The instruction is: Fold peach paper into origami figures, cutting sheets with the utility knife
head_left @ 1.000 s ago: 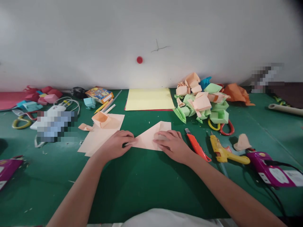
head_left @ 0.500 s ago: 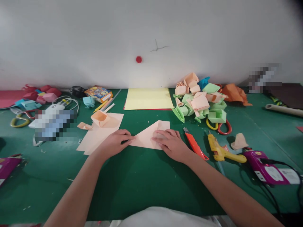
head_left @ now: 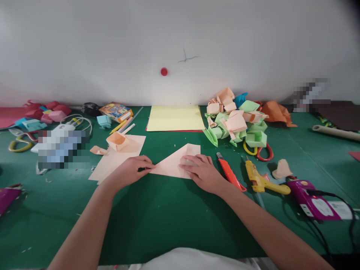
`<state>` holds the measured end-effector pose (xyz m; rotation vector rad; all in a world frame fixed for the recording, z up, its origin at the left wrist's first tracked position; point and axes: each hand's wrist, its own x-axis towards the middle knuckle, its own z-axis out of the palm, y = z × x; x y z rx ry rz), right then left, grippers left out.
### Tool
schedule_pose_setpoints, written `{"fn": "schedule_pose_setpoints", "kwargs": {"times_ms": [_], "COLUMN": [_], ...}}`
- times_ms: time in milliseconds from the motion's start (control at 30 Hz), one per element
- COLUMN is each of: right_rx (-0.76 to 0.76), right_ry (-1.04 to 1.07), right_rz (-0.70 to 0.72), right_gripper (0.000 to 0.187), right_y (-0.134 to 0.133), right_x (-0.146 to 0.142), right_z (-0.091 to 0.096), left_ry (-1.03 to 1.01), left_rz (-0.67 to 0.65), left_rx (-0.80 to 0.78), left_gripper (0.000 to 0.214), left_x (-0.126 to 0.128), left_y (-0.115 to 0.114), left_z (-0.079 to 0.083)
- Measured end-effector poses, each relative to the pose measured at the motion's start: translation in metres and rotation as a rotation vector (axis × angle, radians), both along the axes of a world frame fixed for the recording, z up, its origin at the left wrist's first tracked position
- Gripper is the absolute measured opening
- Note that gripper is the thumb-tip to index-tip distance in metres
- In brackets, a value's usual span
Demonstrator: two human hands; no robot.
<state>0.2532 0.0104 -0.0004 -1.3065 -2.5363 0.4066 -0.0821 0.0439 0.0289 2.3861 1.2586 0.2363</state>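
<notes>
A pale peach sheet of paper [head_left: 172, 162], folded on the diagonal to a pointed shape, lies on the green table in front of me. Its left tip is pinched between the thumb and fingers of my left hand [head_left: 129, 171]. My right hand [head_left: 203, 171] lies palm down over the right part of the paper, fingers spread and pressing on it. More peach sheets [head_left: 112, 163] are under and beside my left wrist, with a small folded peach paper box [head_left: 117, 141] on top. A scrap of peach paper [head_left: 98, 150] sits beside them.
Right of my right hand lie an orange box cutter [head_left: 229, 170], a yellow glue gun [head_left: 260, 178] and a purple power unit [head_left: 312, 198]. A pile of folded papers [head_left: 236, 122], yellow sheets [head_left: 176, 118] and a crayon box [head_left: 116, 111] line the back. At left are scissors [head_left: 19, 144].
My left hand has slid slightly left along the paper to its tip. My right hand stays spread on the paper. The whole view has shifted a little.
</notes>
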Motion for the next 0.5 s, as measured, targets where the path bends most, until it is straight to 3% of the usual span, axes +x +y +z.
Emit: {"fn": "schedule_pose_setpoints", "kwargs": {"times_ms": [500], "right_rx": [-0.007], "right_ry": [-0.001], "right_rz": [-0.007], "right_gripper": [0.047], "right_y": [0.0002], "right_x": [0.0004], "right_z": [0.0001], "left_ry": [-0.033], "left_rz": [0.012], "left_rx": [-0.052], "left_gripper": [0.028], "left_x": [0.0004], "left_y": [0.0009], "left_z": [-0.0002]}}
